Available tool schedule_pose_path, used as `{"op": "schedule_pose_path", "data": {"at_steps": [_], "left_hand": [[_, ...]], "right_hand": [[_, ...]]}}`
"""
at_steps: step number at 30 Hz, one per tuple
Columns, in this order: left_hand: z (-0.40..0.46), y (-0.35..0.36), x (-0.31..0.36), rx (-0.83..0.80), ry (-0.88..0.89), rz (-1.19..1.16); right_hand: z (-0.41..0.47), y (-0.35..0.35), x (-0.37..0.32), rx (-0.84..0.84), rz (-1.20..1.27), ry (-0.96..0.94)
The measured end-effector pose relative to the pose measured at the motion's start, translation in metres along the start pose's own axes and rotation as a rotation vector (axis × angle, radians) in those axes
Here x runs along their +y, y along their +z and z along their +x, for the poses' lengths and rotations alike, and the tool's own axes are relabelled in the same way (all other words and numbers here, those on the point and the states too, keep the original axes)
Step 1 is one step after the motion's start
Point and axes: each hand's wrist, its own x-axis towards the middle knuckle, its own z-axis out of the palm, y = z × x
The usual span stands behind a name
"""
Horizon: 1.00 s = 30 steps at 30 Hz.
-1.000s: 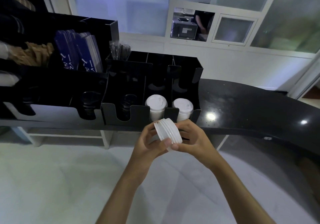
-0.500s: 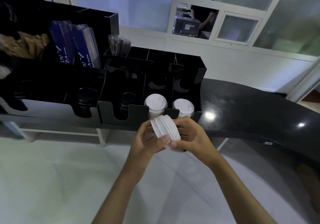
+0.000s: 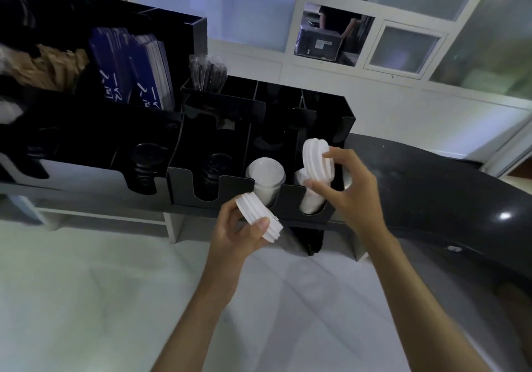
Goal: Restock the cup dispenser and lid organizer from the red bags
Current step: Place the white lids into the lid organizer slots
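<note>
The black lid organizer (image 3: 230, 190) stands on the dark counter, its front slots holding black lids at left and white lids (image 3: 266, 173) in the middle. My left hand (image 3: 241, 233) grips a short stack of white lids (image 3: 257, 216) just in front of the organizer. My right hand (image 3: 341, 181) holds a second stack of white lids (image 3: 316, 158), tilted on edge over the rightmost slot, where more white lids (image 3: 309, 206) sit below. No red bags are in view.
A curved black counter (image 3: 431, 187) runs to the right. Left of the organizer stand a black rack with blue packets (image 3: 129, 75), brown napkins (image 3: 43, 66) and wrapped straws (image 3: 208, 73). A white wall with windows lies behind; pale floor lies below.
The single stack held by both hands has been split in two. My right hand has lifted its part up and right over the rightmost slot; my left hand keeps the other part.
</note>
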Motion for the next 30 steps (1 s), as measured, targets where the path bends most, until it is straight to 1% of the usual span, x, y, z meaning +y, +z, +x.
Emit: {"op": "schedule_pose_path", "data": {"at_steps": [2, 5, 8, 11, 14, 19, 22, 27, 28, 30], "left_hand": [[0.000, -0.001, -0.001, 0.005, -0.005, 0.000], [0.000, -0.002, 0.000, 0.009, -0.011, 0.001], [0.001, -0.004, -0.001, 0.012, -0.017, 0.001], [0.000, -0.005, -0.003, 0.000, -0.018, 0.017], [-0.001, -0.005, -0.004, -0.004, -0.021, 0.026], [-0.003, -0.004, -0.005, -0.010, -0.022, 0.043], [-0.007, -0.003, -0.005, -0.022, -0.018, 0.047], [-0.010, 0.001, -0.001, -0.018, 0.001, 0.061], [-0.010, 0.002, 0.000, -0.010, 0.009, 0.076], [-0.011, 0.001, 0.002, -0.001, 0.019, 0.110]], "right_hand": [[0.011, -0.005, 0.011, -0.037, -0.241, -0.034], [0.017, -0.008, 0.026, -0.177, -0.442, -0.027], [0.019, -0.004, 0.041, -0.295, -0.536, -0.118], [0.015, -0.002, 0.050, -0.325, -0.554, -0.179], [0.008, -0.001, 0.059, -0.316, -0.609, -0.285], [-0.004, 0.007, 0.070, -0.201, -0.619, -0.351], [-0.011, 0.013, 0.072, -0.166, -0.612, -0.330], [-0.012, 0.011, 0.059, -0.228, -0.584, -0.175], [-0.015, 0.011, 0.053, -0.191, -0.550, -0.156], [-0.022, 0.010, 0.034, -0.052, -0.403, -0.154]]}}
